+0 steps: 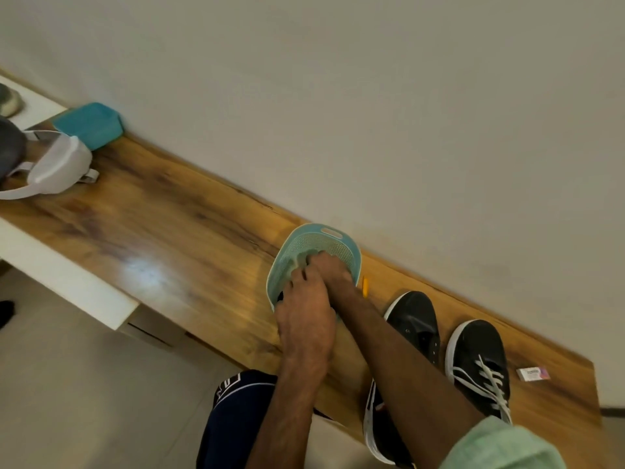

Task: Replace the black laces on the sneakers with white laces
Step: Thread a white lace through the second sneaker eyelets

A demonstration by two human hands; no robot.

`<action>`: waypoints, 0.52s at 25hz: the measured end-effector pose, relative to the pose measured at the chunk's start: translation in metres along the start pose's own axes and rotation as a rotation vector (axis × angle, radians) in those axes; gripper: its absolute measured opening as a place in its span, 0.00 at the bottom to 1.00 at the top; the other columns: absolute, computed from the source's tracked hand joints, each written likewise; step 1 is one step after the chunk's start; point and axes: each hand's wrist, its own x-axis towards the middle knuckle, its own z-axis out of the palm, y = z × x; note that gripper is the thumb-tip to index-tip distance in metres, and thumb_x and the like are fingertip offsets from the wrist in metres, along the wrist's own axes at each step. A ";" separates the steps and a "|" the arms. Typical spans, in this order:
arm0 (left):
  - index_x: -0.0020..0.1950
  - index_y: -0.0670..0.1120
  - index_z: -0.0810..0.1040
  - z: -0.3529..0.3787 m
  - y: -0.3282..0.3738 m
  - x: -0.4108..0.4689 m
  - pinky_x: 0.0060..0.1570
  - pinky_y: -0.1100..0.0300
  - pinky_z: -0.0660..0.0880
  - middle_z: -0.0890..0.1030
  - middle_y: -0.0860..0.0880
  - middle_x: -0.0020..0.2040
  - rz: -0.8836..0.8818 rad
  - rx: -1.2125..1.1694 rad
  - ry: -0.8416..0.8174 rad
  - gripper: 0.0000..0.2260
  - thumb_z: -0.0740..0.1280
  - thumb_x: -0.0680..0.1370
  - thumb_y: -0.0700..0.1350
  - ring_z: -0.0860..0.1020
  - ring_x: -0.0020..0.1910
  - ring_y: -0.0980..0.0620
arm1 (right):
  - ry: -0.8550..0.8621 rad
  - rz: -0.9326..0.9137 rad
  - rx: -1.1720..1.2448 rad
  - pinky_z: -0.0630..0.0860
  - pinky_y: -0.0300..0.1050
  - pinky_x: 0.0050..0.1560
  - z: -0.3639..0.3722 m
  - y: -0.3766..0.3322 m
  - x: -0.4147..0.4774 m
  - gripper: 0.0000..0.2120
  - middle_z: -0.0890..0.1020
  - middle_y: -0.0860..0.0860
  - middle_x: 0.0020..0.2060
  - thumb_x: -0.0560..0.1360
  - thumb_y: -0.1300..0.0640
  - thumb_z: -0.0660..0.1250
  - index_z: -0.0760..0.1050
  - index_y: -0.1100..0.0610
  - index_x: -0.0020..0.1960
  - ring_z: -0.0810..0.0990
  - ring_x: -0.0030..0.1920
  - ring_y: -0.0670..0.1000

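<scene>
Two black sneakers stand on the wooden desk (pixel 162 231). The right sneaker (pixel 477 363) carries white laces. The left sneaker (pixel 417 324) shows bare eyelets and is partly hidden by my right forearm. Both hands reach into a light blue perforated basket (pixel 333 238) by the wall. My right hand (pixel 329 270) is deep in the basket with fingers curled down. My left hand (pixel 306 318) rests over the basket's near rim, where something black (pixel 280 296) peeks out beside it. What either hand holds is hidden.
A teal box (pixel 89 123) and a white headset (pixel 54 164) lie at the desk's far left end. A yellow pencil (pixel 365 286) lies beside the basket. A small white packet (pixel 532 373) sits right of the sneakers. The wall runs close behind everything.
</scene>
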 end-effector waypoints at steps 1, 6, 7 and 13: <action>0.73 0.47 0.63 0.000 0.000 -0.001 0.58 0.53 0.77 0.71 0.47 0.69 0.001 -0.011 0.003 0.24 0.67 0.79 0.42 0.73 0.66 0.49 | 0.032 0.004 0.033 0.76 0.51 0.49 -0.003 0.001 -0.001 0.11 0.80 0.58 0.54 0.80 0.60 0.59 0.78 0.62 0.58 0.81 0.53 0.59; 0.74 0.47 0.64 -0.003 -0.003 -0.002 0.55 0.52 0.78 0.72 0.48 0.68 0.040 -0.088 0.075 0.26 0.68 0.77 0.39 0.74 0.63 0.49 | 0.367 0.096 0.585 0.72 0.46 0.40 -0.042 0.020 -0.028 0.04 0.84 0.55 0.43 0.71 0.62 0.71 0.80 0.59 0.46 0.81 0.44 0.56; 0.73 0.47 0.66 -0.002 -0.002 -0.001 0.55 0.50 0.78 0.73 0.48 0.67 0.059 -0.149 0.085 0.25 0.68 0.77 0.38 0.75 0.62 0.49 | 0.443 0.127 0.752 0.76 0.47 0.41 -0.053 0.027 -0.042 0.05 0.84 0.52 0.42 0.71 0.61 0.74 0.81 0.57 0.46 0.81 0.43 0.54; 0.66 0.51 0.73 0.011 0.020 0.000 0.50 0.51 0.80 0.80 0.52 0.56 0.046 -0.872 -0.129 0.15 0.65 0.81 0.53 0.80 0.53 0.51 | 0.562 0.161 1.235 0.83 0.52 0.44 -0.067 0.074 -0.139 0.06 0.84 0.50 0.40 0.72 0.61 0.76 0.82 0.55 0.47 0.83 0.43 0.52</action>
